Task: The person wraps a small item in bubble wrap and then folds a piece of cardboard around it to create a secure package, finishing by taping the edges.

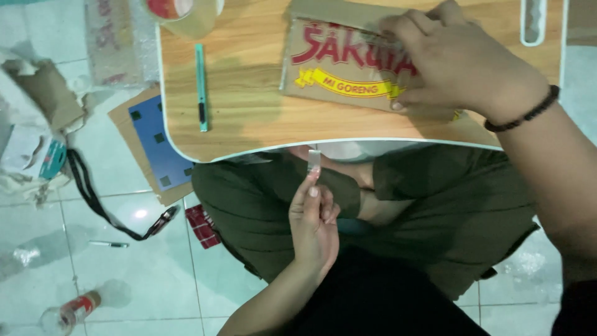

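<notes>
The wooden lap surface with a white rim (249, 134) lay across the person's knees above a pale tiled floor (112, 286). On it, under the right hand (457, 62), lay a flat brown cardboard sheet (336, 68) printed with large red lettering and a yellow banner, its upper edge folded over and its print facing up. The right hand's grip pressed down on the sheet's right part, fingers spread and closed flat against the card, a black bead bracelet (525, 112) at the wrist. To the left of that grip, well apart on the surface, lay a slim teal utility knife (201, 87). Below the surface's rim, the left hand (314, 227) was raised over the lap, its grip a pinch of thumb and fingertips closed on a small clear strip of tape (314, 160), which stood upright just beside the rim.
</notes>
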